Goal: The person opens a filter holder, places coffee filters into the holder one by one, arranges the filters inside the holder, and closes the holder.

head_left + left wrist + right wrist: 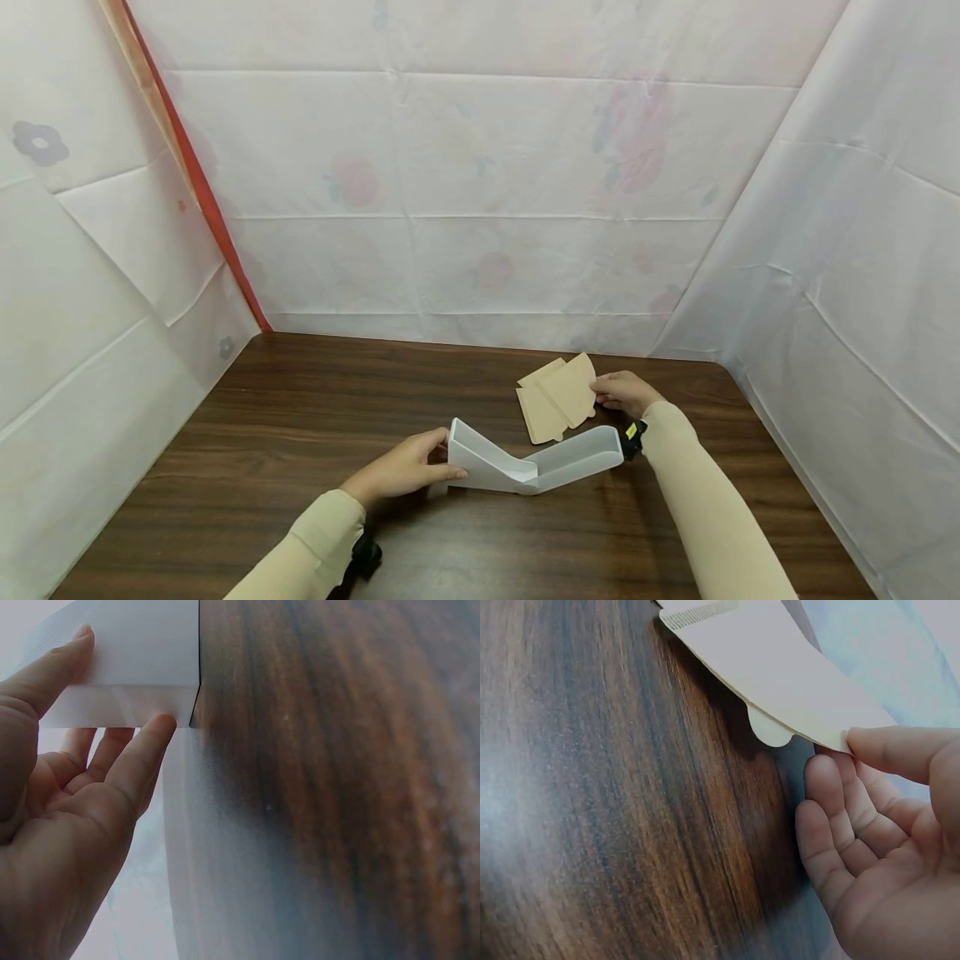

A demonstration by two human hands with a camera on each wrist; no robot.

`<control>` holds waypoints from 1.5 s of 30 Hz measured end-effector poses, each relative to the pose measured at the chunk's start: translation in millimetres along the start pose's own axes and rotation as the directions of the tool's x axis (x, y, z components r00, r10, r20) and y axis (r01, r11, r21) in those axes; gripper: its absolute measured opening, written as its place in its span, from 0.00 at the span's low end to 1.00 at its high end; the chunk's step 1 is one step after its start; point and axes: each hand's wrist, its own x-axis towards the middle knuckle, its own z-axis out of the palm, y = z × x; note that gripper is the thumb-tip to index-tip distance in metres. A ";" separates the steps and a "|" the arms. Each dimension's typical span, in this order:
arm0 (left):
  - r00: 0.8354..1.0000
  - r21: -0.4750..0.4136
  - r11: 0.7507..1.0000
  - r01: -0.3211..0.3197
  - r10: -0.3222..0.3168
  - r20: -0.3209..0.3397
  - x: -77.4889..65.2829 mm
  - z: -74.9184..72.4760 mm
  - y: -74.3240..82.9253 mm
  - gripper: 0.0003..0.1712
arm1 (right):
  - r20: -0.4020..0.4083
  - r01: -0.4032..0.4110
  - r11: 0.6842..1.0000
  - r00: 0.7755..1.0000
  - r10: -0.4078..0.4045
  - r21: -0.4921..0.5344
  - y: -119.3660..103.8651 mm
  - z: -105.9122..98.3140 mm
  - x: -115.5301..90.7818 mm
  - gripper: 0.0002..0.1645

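Note:
A white hinged case (495, 467) stands opened into a wide V on the brown wooden table. My left hand (405, 467) grips its left end, with the thumb (64, 664) on one face and the fingers against the end wall. Behind the case, my right hand (626, 392) pinches the rounded edge of a tan paper coffee filter (573, 387) between thumb and fingers. A second coffee filter (540, 414) lies partly beneath it. In the right wrist view, a crimped seam (701, 613) and a small rounded tab (769, 727) show along the filters' edges.
White printed cloth (487, 183) hangs behind the table (352, 383) and on both sides. A red strip (202, 183) runs down the back left corner. Dark wrist cameras sit on both sleeves, the right one (633, 439) close to the case's right end.

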 end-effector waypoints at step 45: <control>1.000 0.018 1.000 0.005 -0.005 -0.001 -1.0 -0.4 1.1 0.20 | -0.156 0.270 0.963 0.951 -0.267 -0.005 -21.5 -2.3 -29.0 0.26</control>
